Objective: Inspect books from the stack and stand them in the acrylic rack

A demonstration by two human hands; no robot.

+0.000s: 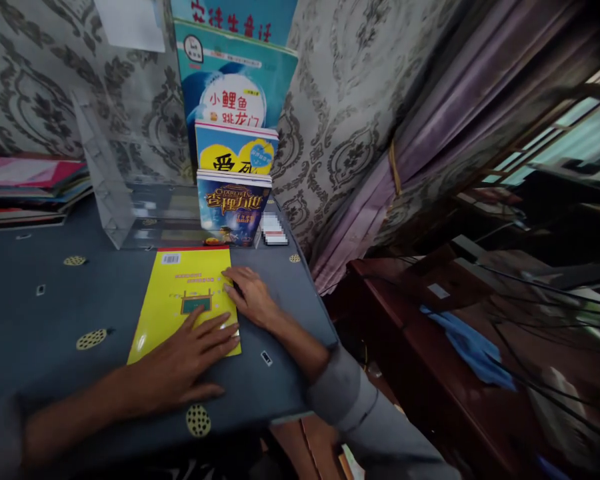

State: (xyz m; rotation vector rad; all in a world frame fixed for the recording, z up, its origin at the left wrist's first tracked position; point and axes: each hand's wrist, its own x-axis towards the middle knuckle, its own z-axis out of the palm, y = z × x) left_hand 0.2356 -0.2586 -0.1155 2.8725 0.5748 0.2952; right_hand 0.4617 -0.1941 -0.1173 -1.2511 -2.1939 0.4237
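**Left hand [193, 353] and right hand [254, 298] rest on a yellow book [167, 327]**

The yellow book lies flat on the table [115, 293], just on the near side of a clear stand [105, 177]. A barcode [171, 259] sits at the far left of its cover, a red strip runs along its far edge, and a green board is drawn near the middle.

The left hand is palm down and spread wide over the near right part of the cover, its thumb out over the tablecloth. The right hand lies farther off, across the book's right edge; its fingers are slightly bent, with a narrow gap between thumb and forefinger, and it is closed round nothing.

In the right part of the stand, books rise in steps: a dark blue book [233, 210] nearest, then a blue-and-yellow book [236, 147], a teal book [240, 70] and a blue book [280, 17] farthest. Just right of the stand is a small white item [275, 230], its surface blurred out. At the far left lies a pile of books and folders [30, 190].

Behind is a patterned wall [340, 120]. To the right hangs a purple curtain [415, 133], and beyond the table, a blue cloth [473, 347] lies on dark red furniture [395, 333].
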